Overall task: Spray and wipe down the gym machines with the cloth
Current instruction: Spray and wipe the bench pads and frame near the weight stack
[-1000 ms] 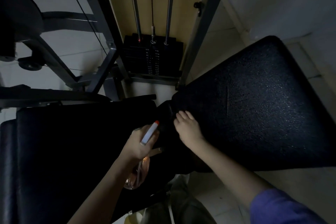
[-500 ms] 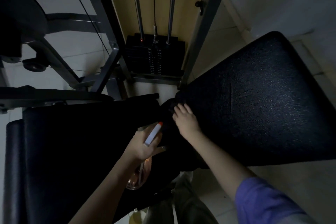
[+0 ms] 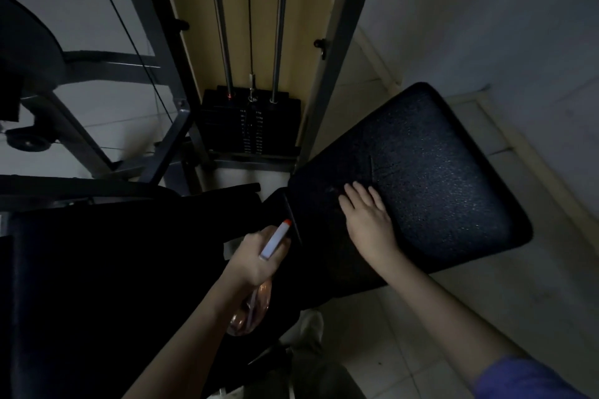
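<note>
Beside the left grip: right hand [image 3: 366, 223] flat on the pad [image 3: 431, 178].
Left hand [image 3: 256, 256] wrapped tight round spray bottle [image 3: 274, 241], nozzle aimed padward; cloth unseen.

Left hand [image 3: 256, 257] fisted, right hand [image 3: 369, 220] flat (fingers [image 3: 358, 189] extended)

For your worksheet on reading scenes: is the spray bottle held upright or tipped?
Tipped: in the left hand, the spray bottle slants, its nozzle pointing toward the black pad.

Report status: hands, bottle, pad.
Left hand grips spray bottle. Right hand flat on seat pad; cloth not discernible. Nothing blocking.
</note>
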Available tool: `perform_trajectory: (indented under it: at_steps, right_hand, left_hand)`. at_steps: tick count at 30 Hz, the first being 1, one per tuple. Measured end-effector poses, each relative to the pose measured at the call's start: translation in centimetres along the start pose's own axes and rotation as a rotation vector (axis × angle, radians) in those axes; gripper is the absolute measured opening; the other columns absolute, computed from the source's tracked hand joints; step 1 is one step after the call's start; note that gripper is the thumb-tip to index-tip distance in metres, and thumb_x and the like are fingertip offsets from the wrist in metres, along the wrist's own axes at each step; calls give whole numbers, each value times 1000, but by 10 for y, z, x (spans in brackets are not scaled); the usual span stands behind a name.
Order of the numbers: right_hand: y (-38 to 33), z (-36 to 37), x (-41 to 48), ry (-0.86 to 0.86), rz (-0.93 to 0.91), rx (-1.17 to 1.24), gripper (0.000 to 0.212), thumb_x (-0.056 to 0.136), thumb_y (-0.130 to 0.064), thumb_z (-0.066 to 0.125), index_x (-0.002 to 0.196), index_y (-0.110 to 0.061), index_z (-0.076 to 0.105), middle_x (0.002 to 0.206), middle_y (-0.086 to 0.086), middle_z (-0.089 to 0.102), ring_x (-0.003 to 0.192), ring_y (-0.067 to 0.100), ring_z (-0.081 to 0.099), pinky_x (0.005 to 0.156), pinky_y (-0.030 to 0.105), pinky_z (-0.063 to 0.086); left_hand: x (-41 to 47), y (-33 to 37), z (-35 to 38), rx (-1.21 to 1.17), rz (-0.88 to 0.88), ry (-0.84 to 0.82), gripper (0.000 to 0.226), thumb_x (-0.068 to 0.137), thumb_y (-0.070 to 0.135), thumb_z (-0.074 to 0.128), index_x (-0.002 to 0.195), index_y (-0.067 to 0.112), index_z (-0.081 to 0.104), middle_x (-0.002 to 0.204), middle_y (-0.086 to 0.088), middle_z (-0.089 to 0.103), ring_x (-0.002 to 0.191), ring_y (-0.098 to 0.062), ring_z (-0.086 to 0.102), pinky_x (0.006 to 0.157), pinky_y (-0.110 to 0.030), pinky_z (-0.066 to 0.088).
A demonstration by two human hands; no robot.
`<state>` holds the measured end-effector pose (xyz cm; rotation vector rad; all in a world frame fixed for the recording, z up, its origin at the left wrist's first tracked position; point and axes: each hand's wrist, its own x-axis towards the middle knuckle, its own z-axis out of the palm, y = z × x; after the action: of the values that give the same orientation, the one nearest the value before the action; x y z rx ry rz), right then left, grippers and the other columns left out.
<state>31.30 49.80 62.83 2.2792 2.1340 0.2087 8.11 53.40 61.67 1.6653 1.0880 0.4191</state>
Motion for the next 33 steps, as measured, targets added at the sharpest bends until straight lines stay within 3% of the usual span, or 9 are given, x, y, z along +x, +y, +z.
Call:
perform_trajectory:
  at_steps: [3, 8, 16, 20, 22, 24, 26, 28, 33]
  right_hand:
    - [-6, -1, 6, 3, 32, -16, 40, 64, 2, 76, 103, -3, 70, 118, 18, 63, 115, 33, 57, 102, 51, 37]
    - [-6, 6, -25, -115, -172, 36, 42, 46, -2, 85, 85, -9, 74, 102, 12, 71, 99, 29, 66, 89, 46, 50]
    - [4, 10, -74, -114, -335, 110, 23, 50, -2, 75, 71, -9, 71, 83, 8, 70, 87, 27, 68, 80, 39, 56]
    - [9, 9, -90, -102, -425, 130, 12, 60, -3, 59, 64, -10, 67, 69, 4, 64, 75, 24, 66, 74, 32, 55]
    - [15, 8, -99, -110, -453, 177, 28, 65, -5, 41, 65, -10, 68, 69, 4, 64, 72, 23, 65, 71, 30, 54]
    - [17, 3, -107, -137, -472, 267, 33, 66, 0, 40, 75, -6, 71, 82, 10, 69, 80, 28, 66, 75, 33, 53]
    - [20, 0, -115, -201, -460, 377, 36, 77, 7, 48, 107, -1, 67, 118, 15, 63, 112, 29, 56, 97, 35, 41]
    - [24, -5, -120, -328, -365, 525, 39, 89, 0, 50, 127, -5, 55, 137, 8, 49, 129, 22, 40, 107, 26, 25]
    - [8, -9, -136, -586, 92, 989, 36, 94, -16, 51, 130, -19, 52, 121, 3, 57, 101, 15, 55, 81, 24, 46]
  left_hand:
    - [-6, 8, 4, -6, 6, -4, 32, 85, 41, 51, 82, 10, 57, 65, 1, 56, 53, -7, 52, 53, -26, 43]
    - [-20, 16, 9, -22, 47, 5, 31, 85, 40, 51, 82, 10, 57, 64, 2, 56, 51, -5, 51, 51, -25, 42]
    - [-42, 34, 37, -25, 17, 54, 33, 82, 39, 51, 84, 6, 56, 66, -2, 56, 53, -9, 52, 52, -29, 43]
    - [-60, 41, 64, 2, -54, 93, 24, 86, 34, 55, 87, 10, 56, 72, -5, 59, 58, -14, 56, 56, -33, 47]
    - [-73, 44, 86, 89, -96, 134, 15, 91, 27, 57, 91, 12, 55, 79, -6, 61, 67, -18, 60, 63, -36, 51]
    - [-91, 43, 111, 189, -144, 188, 13, 92, 24, 58, 100, 14, 54, 88, -5, 60, 79, -20, 61, 73, -36, 50]
    - [-113, 39, 134, 190, -176, 251, 18, 91, 22, 59, 107, 15, 53, 90, 0, 57, 82, -18, 59, 77, -34, 50]
    - [-133, 32, 147, 134, -207, 295, 23, 88, 24, 61, 108, 16, 53, 89, 4, 56, 81, -14, 58, 77, -36, 52]
    - [-184, 12, 181, 50, -261, 419, 31, 82, 31, 61, 108, 15, 51, 95, -3, 58, 82, -14, 59, 71, -36, 51]
